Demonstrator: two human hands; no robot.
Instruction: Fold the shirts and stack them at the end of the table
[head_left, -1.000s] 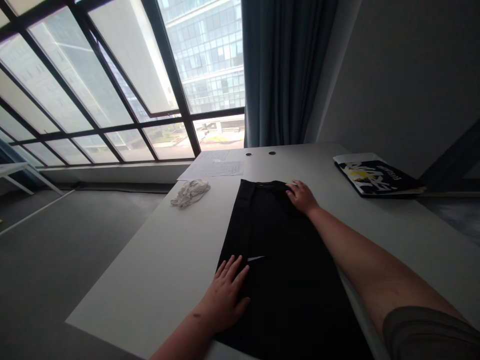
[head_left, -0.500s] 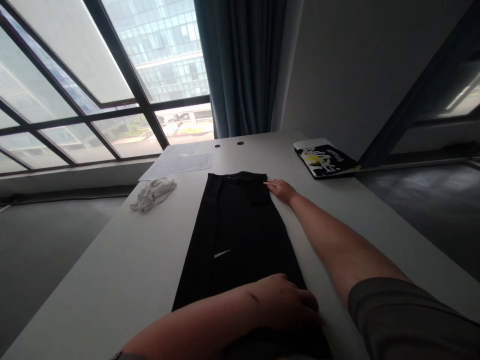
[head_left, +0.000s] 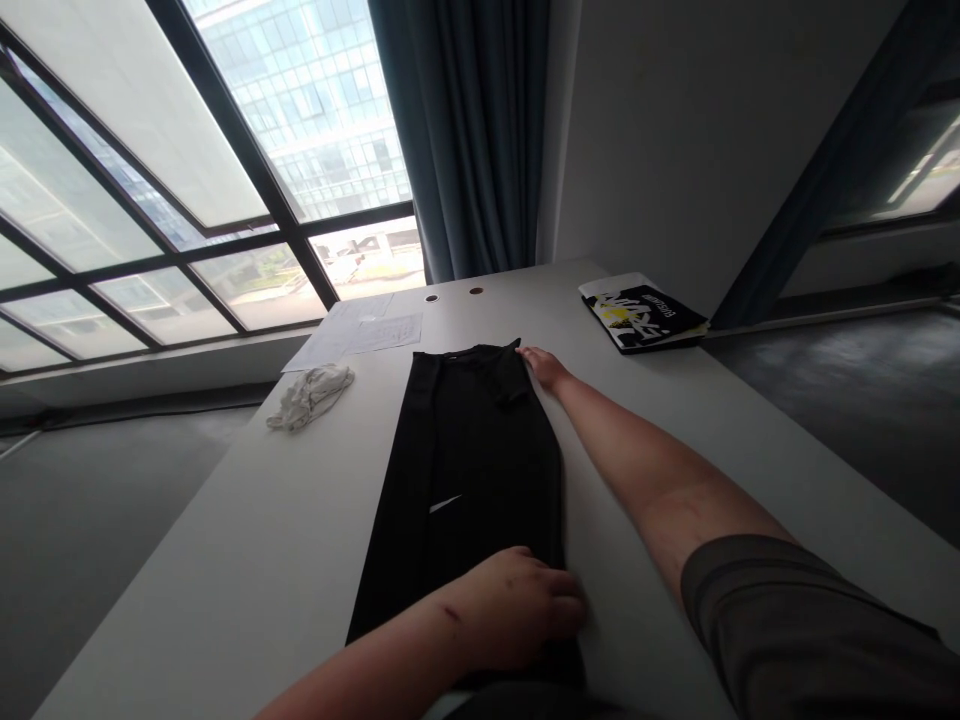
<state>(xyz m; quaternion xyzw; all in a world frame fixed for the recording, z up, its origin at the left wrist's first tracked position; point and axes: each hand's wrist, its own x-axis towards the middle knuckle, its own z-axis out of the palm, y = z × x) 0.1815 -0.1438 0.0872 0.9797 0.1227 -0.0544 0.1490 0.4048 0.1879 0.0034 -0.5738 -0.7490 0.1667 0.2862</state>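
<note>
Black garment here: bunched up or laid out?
Laid out: the garment stretches along the table, its far right corner at the right hand.

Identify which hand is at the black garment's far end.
The right hand, at the far corner of the garment; the left hand is over its near part, closer to the camera than the white mark.

Bold white lettering is running across the flat black packet (head_left: pixel 646 314) beyond and right of the right hand (head_left: pixel 545 368), and faint print is marking the papers (head_left: pixel 352 335) beyond and left of it, neither showing clearly enough to read.
</note>
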